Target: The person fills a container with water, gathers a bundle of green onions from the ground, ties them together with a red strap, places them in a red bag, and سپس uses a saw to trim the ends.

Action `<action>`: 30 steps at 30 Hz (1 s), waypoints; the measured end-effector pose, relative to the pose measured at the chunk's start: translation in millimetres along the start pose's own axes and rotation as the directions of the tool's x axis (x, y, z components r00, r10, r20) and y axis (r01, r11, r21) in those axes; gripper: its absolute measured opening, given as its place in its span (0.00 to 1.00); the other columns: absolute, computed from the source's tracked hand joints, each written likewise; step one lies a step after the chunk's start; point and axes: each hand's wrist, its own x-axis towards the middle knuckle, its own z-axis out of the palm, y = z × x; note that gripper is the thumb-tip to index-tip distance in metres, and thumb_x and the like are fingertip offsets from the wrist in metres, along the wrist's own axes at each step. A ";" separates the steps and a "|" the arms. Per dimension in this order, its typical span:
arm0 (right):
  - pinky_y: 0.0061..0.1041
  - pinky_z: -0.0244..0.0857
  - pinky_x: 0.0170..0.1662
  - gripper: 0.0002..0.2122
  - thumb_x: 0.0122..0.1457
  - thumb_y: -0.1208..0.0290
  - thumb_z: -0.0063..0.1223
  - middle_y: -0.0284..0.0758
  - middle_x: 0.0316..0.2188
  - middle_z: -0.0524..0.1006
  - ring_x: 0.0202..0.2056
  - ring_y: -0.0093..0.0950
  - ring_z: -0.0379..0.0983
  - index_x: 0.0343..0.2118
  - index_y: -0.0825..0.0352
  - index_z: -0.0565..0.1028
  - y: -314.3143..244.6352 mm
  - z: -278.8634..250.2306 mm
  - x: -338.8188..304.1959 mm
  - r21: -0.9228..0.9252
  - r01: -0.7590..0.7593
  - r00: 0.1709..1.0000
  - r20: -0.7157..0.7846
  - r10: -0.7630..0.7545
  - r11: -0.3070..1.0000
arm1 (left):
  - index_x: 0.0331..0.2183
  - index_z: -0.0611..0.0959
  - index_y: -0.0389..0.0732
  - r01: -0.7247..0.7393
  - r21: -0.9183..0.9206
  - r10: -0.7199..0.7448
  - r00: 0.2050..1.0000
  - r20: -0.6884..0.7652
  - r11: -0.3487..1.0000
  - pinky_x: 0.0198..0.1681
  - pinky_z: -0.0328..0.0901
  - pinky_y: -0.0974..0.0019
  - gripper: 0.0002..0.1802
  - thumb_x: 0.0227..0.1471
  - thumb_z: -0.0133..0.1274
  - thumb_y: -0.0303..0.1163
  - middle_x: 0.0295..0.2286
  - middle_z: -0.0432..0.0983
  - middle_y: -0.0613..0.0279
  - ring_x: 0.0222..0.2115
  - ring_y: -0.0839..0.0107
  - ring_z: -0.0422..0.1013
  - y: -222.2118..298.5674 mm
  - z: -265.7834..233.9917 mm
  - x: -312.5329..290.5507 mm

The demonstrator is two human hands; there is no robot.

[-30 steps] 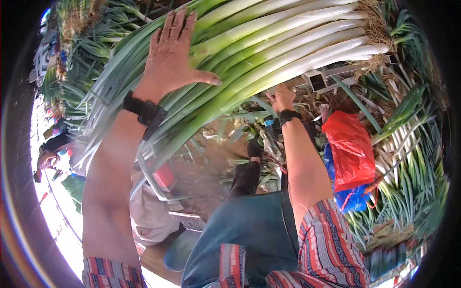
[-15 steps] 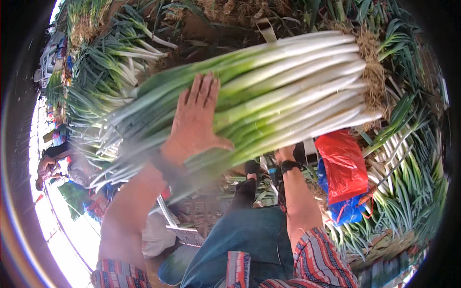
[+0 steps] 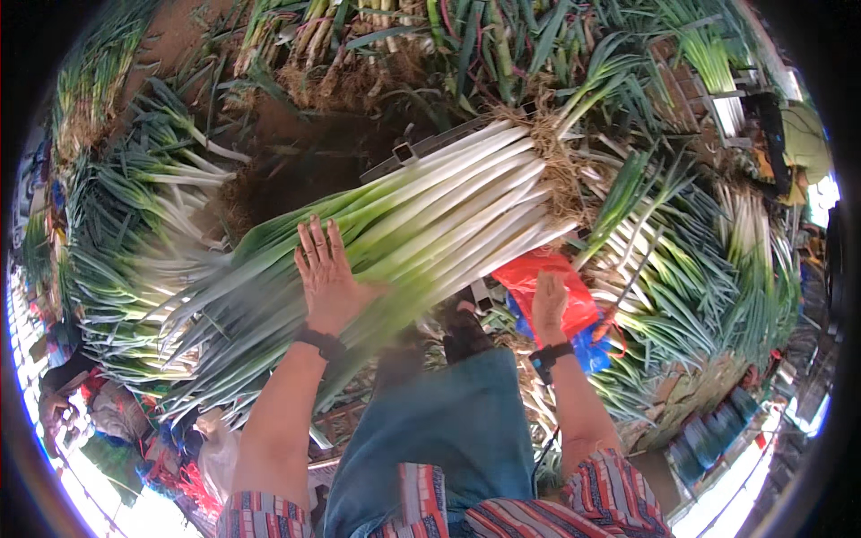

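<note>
A wide bundle of large green onions (image 3: 448, 211) lies in front of me, with its green tops to the left and its roots to the far right. My left hand (image 3: 327, 282) rests flat on the green part, fingers spread. My right hand (image 3: 549, 309) is in front of a red plastic bag (image 3: 574, 285), just near the white stalks. Its fingers are drawn together, and what they hold, if anything, does not show. Under the root end, a metal frame (image 3: 404, 152) shows in part.
Loose green onions are heaped at the left (image 3: 134, 260) and more at the right (image 3: 673, 260). Tied bundles (image 3: 332, 54) stand along the far side. A blue plastic bag (image 3: 594, 348) lies beneath the red one. A person (image 3: 794, 143) is at the far right.
The view has swung, so the bundle sits lower and further left. My right hand has come from beneath the bundle's near edge to the red bag. My left hand stays on the green tops.
</note>
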 end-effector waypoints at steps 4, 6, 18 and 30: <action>0.42 0.59 0.52 0.16 0.60 0.65 0.47 0.48 0.49 0.69 0.51 0.47 0.63 0.46 0.70 0.69 -107.8 -19.4 40.3 -0.392 0.592 0.747 -0.064 -0.662 0.705 | 0.62 0.42 0.34 0.016 0.057 -0.019 0.999 0.039 0.998 0.62 0.35 0.40 0.77 0.23 0.62 0.70 0.63 0.32 0.45 0.64 0.46 0.29 -0.3 -0.7 5.4; 0.44 0.52 0.59 0.20 0.61 0.61 0.47 0.48 0.55 0.63 0.58 0.49 0.54 0.51 0.68 0.65 -149.4 -4.7 75.8 -0.440 0.702 0.637 0.034 -0.770 0.561 | 0.62 0.43 0.34 0.034 0.087 -0.041 0.996 0.077 0.996 0.62 0.35 0.40 0.77 0.23 0.62 0.70 0.63 0.32 0.45 0.64 0.45 0.29 3.6 -3.5 10.2; 0.57 0.34 0.63 0.33 0.59 0.45 0.37 0.36 0.66 0.43 0.65 0.47 0.38 0.65 0.54 0.49 -151.7 48.2 155.7 -0.610 0.678 0.691 0.339 -0.639 0.410 | 0.61 0.47 0.32 0.048 0.159 -0.079 0.977 0.196 0.986 0.61 0.33 0.38 0.77 0.21 0.59 0.74 0.62 0.36 0.40 0.63 0.40 0.31 -4.9 -2.2 25.0; 0.59 0.40 0.60 0.33 0.55 0.49 0.46 0.37 0.65 0.46 0.63 0.51 0.42 0.63 0.55 0.54 -157.6 36.4 154.2 -0.534 0.650 0.758 0.404 -0.512 0.541 | 0.59 0.46 0.30 0.070 0.255 -0.137 0.957 0.256 0.964 0.61 0.33 0.37 0.77 0.20 0.64 0.70 0.60 0.36 0.38 0.62 0.36 0.30 12.6 -6.4 23.7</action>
